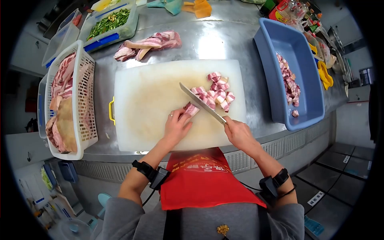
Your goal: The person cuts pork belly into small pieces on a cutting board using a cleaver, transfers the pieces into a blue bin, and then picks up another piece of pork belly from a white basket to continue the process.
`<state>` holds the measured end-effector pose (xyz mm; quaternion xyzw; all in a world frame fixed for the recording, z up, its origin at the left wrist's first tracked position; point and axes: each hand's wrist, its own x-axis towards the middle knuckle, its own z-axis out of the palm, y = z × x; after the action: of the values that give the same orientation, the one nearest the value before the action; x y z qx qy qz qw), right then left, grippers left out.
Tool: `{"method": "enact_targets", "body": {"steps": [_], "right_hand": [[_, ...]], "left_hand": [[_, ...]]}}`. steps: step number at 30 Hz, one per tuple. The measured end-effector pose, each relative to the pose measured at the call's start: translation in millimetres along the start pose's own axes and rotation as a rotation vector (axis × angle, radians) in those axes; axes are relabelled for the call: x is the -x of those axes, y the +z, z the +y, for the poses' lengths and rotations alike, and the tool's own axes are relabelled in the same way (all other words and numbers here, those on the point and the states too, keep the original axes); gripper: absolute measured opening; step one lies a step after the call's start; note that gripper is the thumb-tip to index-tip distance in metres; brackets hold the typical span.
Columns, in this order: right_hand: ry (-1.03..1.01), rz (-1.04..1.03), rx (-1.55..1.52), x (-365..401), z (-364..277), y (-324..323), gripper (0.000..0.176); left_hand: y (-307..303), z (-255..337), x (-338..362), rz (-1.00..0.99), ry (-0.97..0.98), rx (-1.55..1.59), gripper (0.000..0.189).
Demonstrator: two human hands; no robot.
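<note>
Right hand [239, 134]: grip closed on the handle of a steel knife [202, 103], the blade running diagonally from far-left to near-right. Left hand [176, 126]: curled grip pinning a layered pork strip [191, 109] just left of the blade, on the white cutting board [140, 104]. Glossy pink-and-white cubes [219, 94] lie right of the blade.
</note>
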<state>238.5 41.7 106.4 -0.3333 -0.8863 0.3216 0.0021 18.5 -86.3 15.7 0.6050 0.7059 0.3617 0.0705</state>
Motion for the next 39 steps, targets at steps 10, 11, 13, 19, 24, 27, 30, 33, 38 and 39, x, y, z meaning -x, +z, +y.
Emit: {"method": "enact_targets", "body": {"steps": [10,11,13,19,24,27,30,33,38,39], "right_hand": [[-0.027,-0.134,0.040,-4.8,-28.4,-4.9,0.019],[-0.043,-0.125,0.033,-18.3,-27.3,8.0,0.020],[-0.073,-0.083,0.034,-42.8,-28.6,26.0,0.021],[-0.115,-0.014,-0.014,-34.7,-19.4,25.3,0.020],[-0.045,-0.047,0.010,-0.5,-7.2,-1.0,0.018],[-0.040,-0.093,-0.035,4.9,-15.6,-10.9,0.019],[-0.064,-0.165,0.056,12.8,-30.0,-14.0,0.019],[-0.078,-0.148,0.016,-9.6,-35.1,7.2,0.019],[-0.197,-0.034,-0.005,-48.4,-33.5,44.8,0.022],[-0.185,-0.028,-0.006,-45.5,-34.5,46.1,0.022]], "left_hand": [[4.6,-6.7,2.1,0.001,0.047,0.057,0.029],[5.3,-8.0,3.0,-0.002,0.048,0.063,0.028],[6.6,-8.8,0.0,0.008,0.055,0.061,0.029],[2.5,-3.0,5.4,0.009,0.005,0.006,0.031],[-9.2,-7.0,19.8,-0.012,-0.005,0.006,0.034],[-8.2,-6.9,18.9,-0.011,0.029,0.001,0.034],[-7.2,-5.8,17.6,-0.016,0.014,0.022,0.033],[-5.0,-6.2,19.6,0.006,0.014,0.053,0.032],[-3.5,-6.3,19.4,-0.003,0.010,0.017,0.034],[-5.4,-2.8,21.0,-0.003,0.004,0.006,0.034]]}}
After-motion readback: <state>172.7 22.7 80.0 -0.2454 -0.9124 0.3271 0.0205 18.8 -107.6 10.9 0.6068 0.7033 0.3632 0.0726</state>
